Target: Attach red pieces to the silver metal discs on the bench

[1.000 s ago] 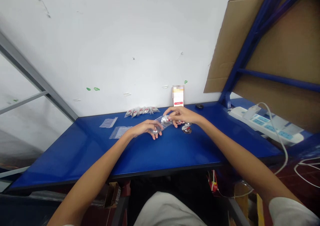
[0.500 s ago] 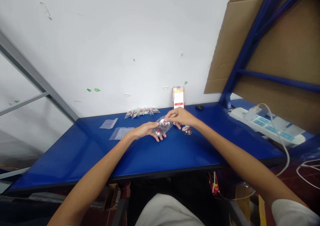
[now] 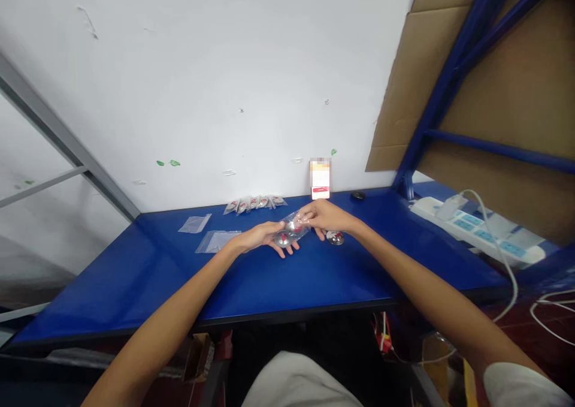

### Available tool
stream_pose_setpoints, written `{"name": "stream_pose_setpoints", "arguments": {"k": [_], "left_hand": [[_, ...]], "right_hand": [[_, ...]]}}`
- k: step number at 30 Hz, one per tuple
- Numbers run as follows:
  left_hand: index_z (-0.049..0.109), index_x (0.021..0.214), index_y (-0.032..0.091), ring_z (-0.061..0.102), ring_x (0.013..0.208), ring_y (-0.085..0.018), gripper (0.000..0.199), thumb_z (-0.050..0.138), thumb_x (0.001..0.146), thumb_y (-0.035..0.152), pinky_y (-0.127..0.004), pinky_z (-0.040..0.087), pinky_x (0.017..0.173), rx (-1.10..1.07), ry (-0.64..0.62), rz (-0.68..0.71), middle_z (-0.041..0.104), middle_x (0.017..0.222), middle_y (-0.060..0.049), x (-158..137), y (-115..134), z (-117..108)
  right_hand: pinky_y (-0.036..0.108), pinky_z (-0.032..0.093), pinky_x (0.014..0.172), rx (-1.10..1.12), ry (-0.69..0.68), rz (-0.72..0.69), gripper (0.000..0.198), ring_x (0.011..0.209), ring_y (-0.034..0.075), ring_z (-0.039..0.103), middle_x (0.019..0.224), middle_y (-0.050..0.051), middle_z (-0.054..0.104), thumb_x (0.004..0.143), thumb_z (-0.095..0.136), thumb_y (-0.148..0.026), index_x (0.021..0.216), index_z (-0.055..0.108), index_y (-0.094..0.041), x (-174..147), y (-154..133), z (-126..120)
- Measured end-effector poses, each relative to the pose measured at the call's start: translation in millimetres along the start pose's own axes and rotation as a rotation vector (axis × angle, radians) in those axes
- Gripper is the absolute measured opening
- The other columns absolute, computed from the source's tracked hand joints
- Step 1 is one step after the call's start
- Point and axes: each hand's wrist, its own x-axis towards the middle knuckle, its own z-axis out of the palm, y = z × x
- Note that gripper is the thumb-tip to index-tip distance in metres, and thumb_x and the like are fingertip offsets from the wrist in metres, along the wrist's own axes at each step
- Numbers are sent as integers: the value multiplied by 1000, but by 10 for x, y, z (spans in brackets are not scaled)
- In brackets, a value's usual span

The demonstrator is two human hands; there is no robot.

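My left hand [image 3: 269,238] is closed on a clear plastic bag [image 3: 304,232], thumb on top and fingers spread beneath. Over those fingers lies a shiny domed metal disc [image 3: 283,240] with a red centre. A second such disc shows through the film just above it; whether the lower one is also inside the bag I cannot tell. Pinched at the bag's right side are the fingertips of my right hand [image 3: 321,216]. Another silver disc [image 3: 335,238] with red on it rests on the blue table, partly under my right wrist.
Several bagged discs [image 3: 255,203] stand in a row by the wall. Flat clear bags [image 3: 215,241] and a smaller one [image 3: 194,223] lie left. A lit phone [image 3: 320,179] leans on the wall, near a black round object [image 3: 358,195]. At right sits a power strip [image 3: 476,230].
My right fingers have shifted from the upper disc's red centre to the bag's right side. The upper disc now sits closer to the lower one. My left hand has barely moved.
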Motion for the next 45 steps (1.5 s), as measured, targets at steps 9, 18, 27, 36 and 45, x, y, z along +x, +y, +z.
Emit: {"name": "stream_pose_setpoints", "arguments": {"k": [9, 18, 27, 36, 45], "left_hand": [[75, 125, 10, 75, 109, -33, 66, 44, 107, 66, -46, 62, 92, 12, 4, 6, 73, 129, -28, -19, 42, 33], [71, 140, 14, 70, 124, -37, 63, 46, 108, 63, -55, 53, 109, 2, 47, 84, 67, 145, -25, -62, 135, 63], [64, 151, 17, 67, 131, -42, 60, 47, 109, 57, -61, 51, 111, -76, 12, 85, 61, 152, -25, -88, 137, 40], [48, 163, 20, 71, 122, -42, 67, 39, 110, 60, -63, 55, 103, -187, 59, 133, 64, 147, -27, -49, 96, 11], [57, 155, 17, 68, 127, -38, 59, 65, 103, 42, -57, 51, 110, -180, 102, 202, 69, 141, -24, -37, 86, 25]], "right_hand": [[22, 37, 41, -6, 63, -17, 42, 39, 10, 59, 68, 3, 76, 89, 76, -58, 103, 85, -19, 18, 10, 58], [23, 41, 52, -146, 253, -132, 29, 53, 13, 62, 73, 3, 77, 91, 74, -45, 91, 80, -17, 45, 16, 108], [24, 38, 49, -176, 249, -155, 28, 44, 10, 57, 69, -1, 74, 94, 73, -46, 89, 79, -19, 0, -82, 164], [26, 43, 57, -102, 388, -167, 52, 48, 12, 57, 59, 0, 67, 109, 47, -57, 107, 82, -19, -6, -147, 184], [29, 47, 59, -113, 456, -230, 39, 63, 17, 63, 72, 3, 70, 96, 70, -58, 98, 74, -19, 41, -71, 129]]}}
